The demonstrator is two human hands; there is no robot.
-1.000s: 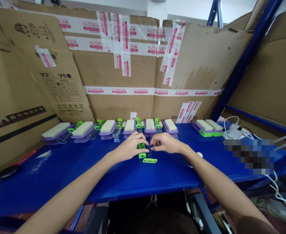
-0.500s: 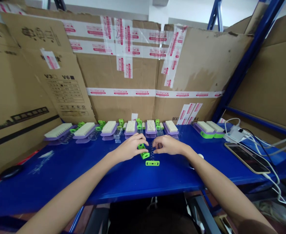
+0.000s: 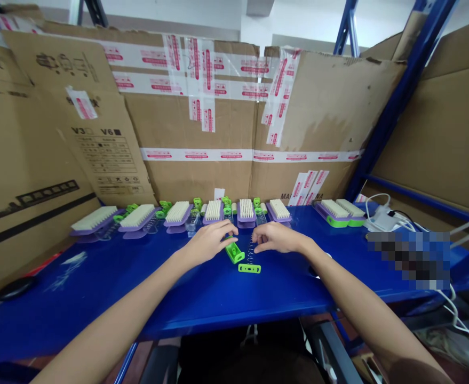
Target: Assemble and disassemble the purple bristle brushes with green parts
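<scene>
My left hand (image 3: pixel 211 241) is at the middle of the blue table, its thumb and fingers apart at the upper end of a green bracket (image 3: pixel 235 253). The bracket lies slantwise, its hollow side showing. To its right my right hand (image 3: pixel 277 238) has curved fingers, with a gap between thumb and forefinger. A thin metal spring (image 3: pixel 251 253) is beside those fingertips; whether they touch it is hard to tell. A flat green slotted plate (image 3: pixel 249 268) lies just below the spring, nearest the front edge.
Along the back stand several purple brushes (image 3: pixel 178 212) with green parts and clear pieces between them. Green brushes (image 3: pixel 338 220) are at the back right, near a white charger (image 3: pixel 382 220) and cables. A black round object (image 3: pixel 16 288) lies far left. Cardboard (image 3: pixel 202 176) walls the back.
The green bracket has turned so its hollow side shows more, and its lower end has come nearer the plate. My left hand has shifted slightly left. My right hand is nearly unchanged.
</scene>
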